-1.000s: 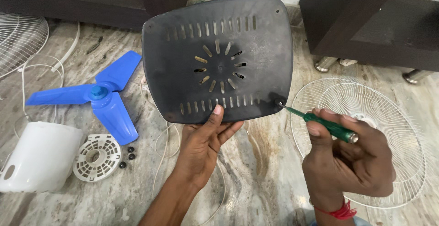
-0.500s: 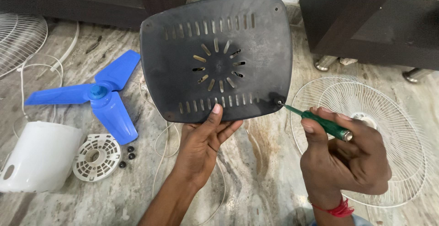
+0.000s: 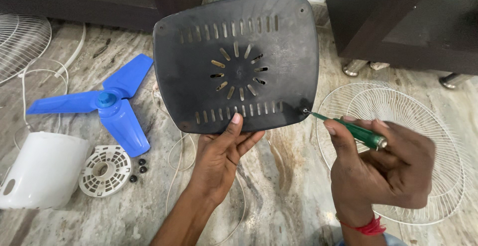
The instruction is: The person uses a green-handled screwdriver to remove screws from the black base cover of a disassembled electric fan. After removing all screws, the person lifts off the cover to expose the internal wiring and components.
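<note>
Far left: white wire guard point(image 3: 20, 44) lay on the marble floor point(image 3: 289, 176), white motor housing point(image 3: 42, 169) below it, vented white disc point(image 3: 105, 170) and small black screws point(image 3: 139, 169) just beside. Blue three-blade fan blade point(image 3: 107, 101) lay flat nearby. Centre: left hand point(image 3: 219, 159) held the dark slotted base plate point(image 3: 236, 62) tilted up off the floor, fingers clenched on its lower edge, thumb on the face. Right: right hand point(image 3: 383, 166) gripped a green-handled screwdriver point(image 3: 356, 131), tip seated in the plate's lower-right corner screw hole. Second wire guard point(image 3: 438, 141) lay under that hand.
</note>
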